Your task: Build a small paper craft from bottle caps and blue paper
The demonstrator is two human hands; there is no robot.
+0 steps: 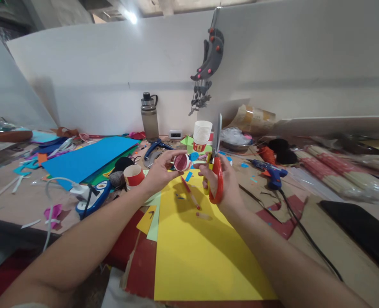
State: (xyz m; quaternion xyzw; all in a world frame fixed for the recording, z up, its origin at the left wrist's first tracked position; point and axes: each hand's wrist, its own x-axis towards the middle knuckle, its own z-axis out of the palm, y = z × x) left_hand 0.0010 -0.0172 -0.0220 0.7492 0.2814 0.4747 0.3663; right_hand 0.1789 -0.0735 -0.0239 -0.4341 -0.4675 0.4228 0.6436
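Observation:
My left hand [164, 170] grips a small paper cup [182, 162] between thumb and fingers. Its round, dark pink end, ringed in white, faces me. Just to the right, my right hand [223, 179] is closed on scissors [215, 175] with red and yellow handles, their blades pointing up. A gap separates the scissors from the cup. Below both hands lies a yellow paper sheet [205, 256] with a red strip [190, 193] and small blue scraps on it. Beyond them stands a stack of white paper cups [202, 132]. Another red and white paper cup [133, 176] is beside my left wrist.
Blue sheets [93, 160], a power strip [95, 197] and a grey bottle [149, 117] are on the left. To the right lie a blue glue gun [273, 176] with its cord, bundled sticks [330, 171] and a black phone-like slab [359, 231]. A grey crescent ornament [213, 55] hangs ahead.

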